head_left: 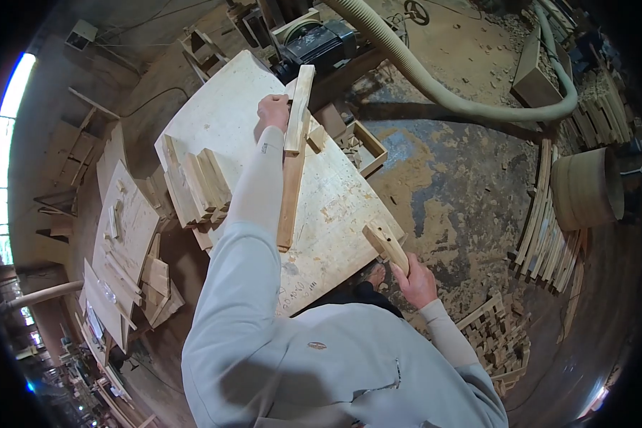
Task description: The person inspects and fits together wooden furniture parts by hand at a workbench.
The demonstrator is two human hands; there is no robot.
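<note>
My left hand (272, 112), fingers curled, is against the left side of a pale wooden piece (302, 100) at the far part of the worktable (335, 221). That piece lies over the end of a longer, browner wooden strip (290, 207); a small wooden block (317, 138) sits at its right. The fingertips are hidden from view. Closed round the near end of a short wooden block (387, 245) with small dark spots is my right hand (416, 283), at the table's right corner.
Stacked wooden pieces (196, 182) stand on the table's left side. Beyond the far edge is a motor (319, 48), with a thick ribbed hose (435, 93) curving right. An open wooden box (367, 148) with offcuts adjoins the right edge. A pile of blocks (496, 339) lies lower right.
</note>
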